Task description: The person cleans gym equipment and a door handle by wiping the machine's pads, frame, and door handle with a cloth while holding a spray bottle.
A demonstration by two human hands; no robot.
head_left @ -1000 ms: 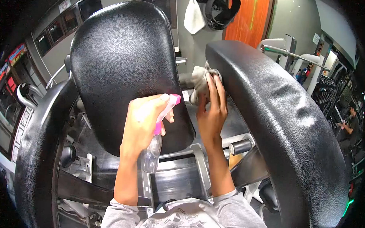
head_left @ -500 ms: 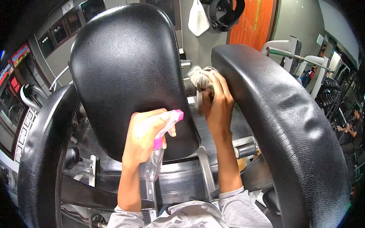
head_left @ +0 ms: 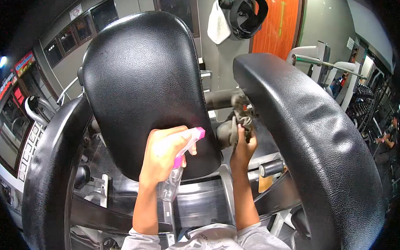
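My left hand (head_left: 161, 154) is wrapped round the neck of a spray bottle (head_left: 172, 182), clear below with a pink-and-white trigger head whose nozzle points right. It is held in front of the lower part of a black padded backrest (head_left: 144, 74). In my right hand (head_left: 244, 151) is a crumpled grey cloth (head_left: 230, 128), gripped by the fingers and partly blurred. The cloth hangs in the gap between the backrest and the long black pad (head_left: 306, 111) on the right. I cannot tell whether it touches the backrest's edge.
Another black pad (head_left: 53, 164) curves along the left. Below are the machine's metal frame and a small black roller (head_left: 271, 168). On the back wall hang a white cloth (head_left: 219, 22) and a black belt-like item (head_left: 248, 16). A person (head_left: 390, 134) is at the far right.
My right hand has moved down with the cloth and turned, so the cloth now spreads out above the fingers. The left hand keeps the spray bottle in nearly the same place.
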